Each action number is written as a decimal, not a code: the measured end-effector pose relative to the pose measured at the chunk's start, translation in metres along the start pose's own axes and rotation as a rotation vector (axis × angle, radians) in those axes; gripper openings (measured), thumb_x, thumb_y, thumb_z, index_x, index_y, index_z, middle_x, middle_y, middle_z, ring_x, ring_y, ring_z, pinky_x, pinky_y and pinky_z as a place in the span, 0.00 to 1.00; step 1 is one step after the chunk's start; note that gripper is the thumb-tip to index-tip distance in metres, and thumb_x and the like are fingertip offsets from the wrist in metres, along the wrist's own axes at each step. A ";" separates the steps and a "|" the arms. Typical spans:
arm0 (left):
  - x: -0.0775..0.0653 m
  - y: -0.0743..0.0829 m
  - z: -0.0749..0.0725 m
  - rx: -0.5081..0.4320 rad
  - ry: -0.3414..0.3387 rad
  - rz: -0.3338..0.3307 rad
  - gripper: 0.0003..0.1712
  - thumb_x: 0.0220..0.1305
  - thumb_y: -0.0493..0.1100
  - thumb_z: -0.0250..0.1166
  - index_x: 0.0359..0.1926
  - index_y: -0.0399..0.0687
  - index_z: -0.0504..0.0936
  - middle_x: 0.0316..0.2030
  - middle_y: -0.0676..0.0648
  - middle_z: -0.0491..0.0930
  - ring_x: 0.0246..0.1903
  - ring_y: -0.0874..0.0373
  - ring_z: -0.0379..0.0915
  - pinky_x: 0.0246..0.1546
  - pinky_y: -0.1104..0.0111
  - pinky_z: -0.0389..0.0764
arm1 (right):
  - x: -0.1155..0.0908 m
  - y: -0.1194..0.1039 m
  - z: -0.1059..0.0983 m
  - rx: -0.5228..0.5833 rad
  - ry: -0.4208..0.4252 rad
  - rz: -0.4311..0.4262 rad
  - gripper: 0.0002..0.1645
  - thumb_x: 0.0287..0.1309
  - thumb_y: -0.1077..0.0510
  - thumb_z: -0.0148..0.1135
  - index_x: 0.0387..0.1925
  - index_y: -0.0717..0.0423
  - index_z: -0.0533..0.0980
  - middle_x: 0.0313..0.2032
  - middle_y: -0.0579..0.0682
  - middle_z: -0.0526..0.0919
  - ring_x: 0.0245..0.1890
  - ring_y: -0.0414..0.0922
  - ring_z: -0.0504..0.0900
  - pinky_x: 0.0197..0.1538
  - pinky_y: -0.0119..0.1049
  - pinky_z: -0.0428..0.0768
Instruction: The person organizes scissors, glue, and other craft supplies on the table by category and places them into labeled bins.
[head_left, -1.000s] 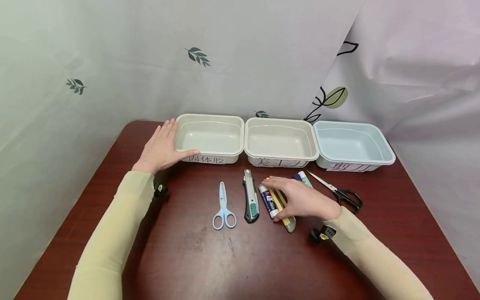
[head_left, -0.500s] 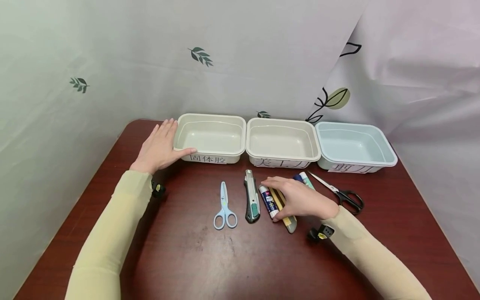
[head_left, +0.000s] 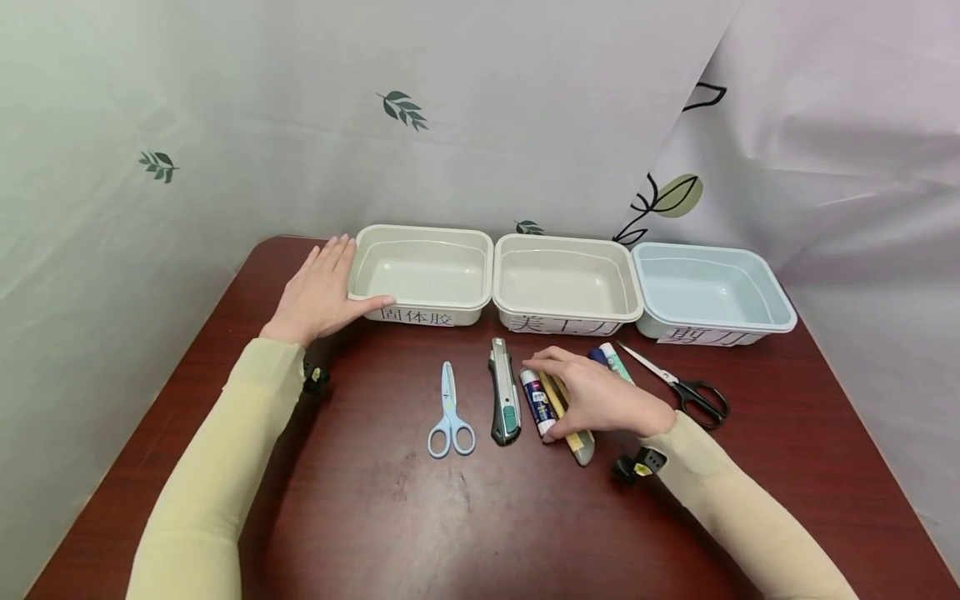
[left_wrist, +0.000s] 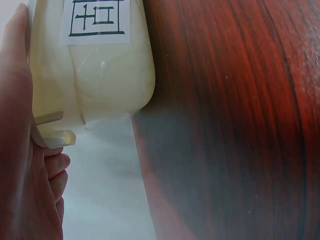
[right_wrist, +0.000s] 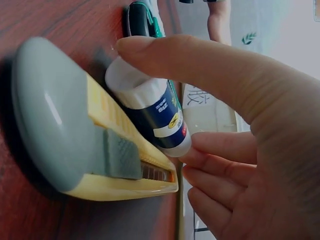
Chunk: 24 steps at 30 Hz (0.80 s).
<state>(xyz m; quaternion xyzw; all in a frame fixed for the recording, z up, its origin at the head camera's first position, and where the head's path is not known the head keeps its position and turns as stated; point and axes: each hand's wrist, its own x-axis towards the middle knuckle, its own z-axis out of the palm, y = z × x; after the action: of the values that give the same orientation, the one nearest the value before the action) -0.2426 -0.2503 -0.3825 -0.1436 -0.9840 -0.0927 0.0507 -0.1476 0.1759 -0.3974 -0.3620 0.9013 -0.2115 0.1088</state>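
My left hand [head_left: 318, 293] rests at the left corner of the left cream bin [head_left: 420, 310], fingers straight along its side and thumb over the front rim. In the left wrist view the bin's labelled front [left_wrist: 100, 75] shows beside that hand. With thumb and fingers at opposite ends, my right hand [head_left: 603, 398] pinches a blue-and-white glue stick [head_left: 537, 402] lying on the table. Right beside it, partly under the hand, lies a yellow utility knife [head_left: 581, 448] with a grey end. The right wrist view shows the glue stick [right_wrist: 160, 117] between thumb and fingertips.
A middle cream bin [head_left: 566, 313] and a light-blue bin [head_left: 712, 321] continue the row. On the table [head_left: 360, 517] lie blue scissors [head_left: 448, 412], a green-and-black utility knife [head_left: 505, 396], black-handled scissors [head_left: 693, 398] and a green-and-white glue stick [head_left: 615, 362], partly hidden.
The head view shifts slightly. Both hands keep nearly the same places, the left at the bin corner and the right at the glue stick.
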 end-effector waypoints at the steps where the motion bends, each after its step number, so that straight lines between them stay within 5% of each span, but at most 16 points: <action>1: 0.000 0.000 0.000 -0.001 -0.001 -0.001 0.70 0.60 0.82 0.55 0.78 0.29 0.47 0.77 0.30 0.48 0.78 0.41 0.38 0.77 0.54 0.36 | 0.000 0.000 0.000 0.009 0.008 -0.001 0.60 0.33 0.44 0.88 0.70 0.57 0.72 0.63 0.48 0.73 0.54 0.46 0.76 0.58 0.45 0.77; 11: -0.001 0.000 -0.001 0.003 -0.001 0.009 0.69 0.61 0.81 0.55 0.78 0.27 0.47 0.77 0.29 0.48 0.77 0.40 0.38 0.76 0.55 0.35 | 0.008 -0.006 -0.018 0.042 0.127 -0.025 0.61 0.31 0.43 0.88 0.69 0.58 0.72 0.64 0.50 0.73 0.62 0.50 0.75 0.62 0.50 0.75; 24: 0.000 -0.001 0.001 -0.004 0.014 0.015 0.69 0.61 0.81 0.55 0.78 0.29 0.47 0.77 0.30 0.48 0.78 0.41 0.38 0.77 0.55 0.36 | 0.050 -0.007 -0.059 0.187 0.336 -0.006 0.62 0.33 0.39 0.87 0.72 0.48 0.70 0.66 0.46 0.72 0.68 0.47 0.69 0.69 0.51 0.67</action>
<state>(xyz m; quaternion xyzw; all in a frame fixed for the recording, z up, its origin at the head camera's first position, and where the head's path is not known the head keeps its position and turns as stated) -0.2427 -0.2515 -0.3842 -0.1504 -0.9823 -0.0953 0.0582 -0.1996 0.1544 -0.3442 -0.3124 0.8822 -0.3522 -0.0107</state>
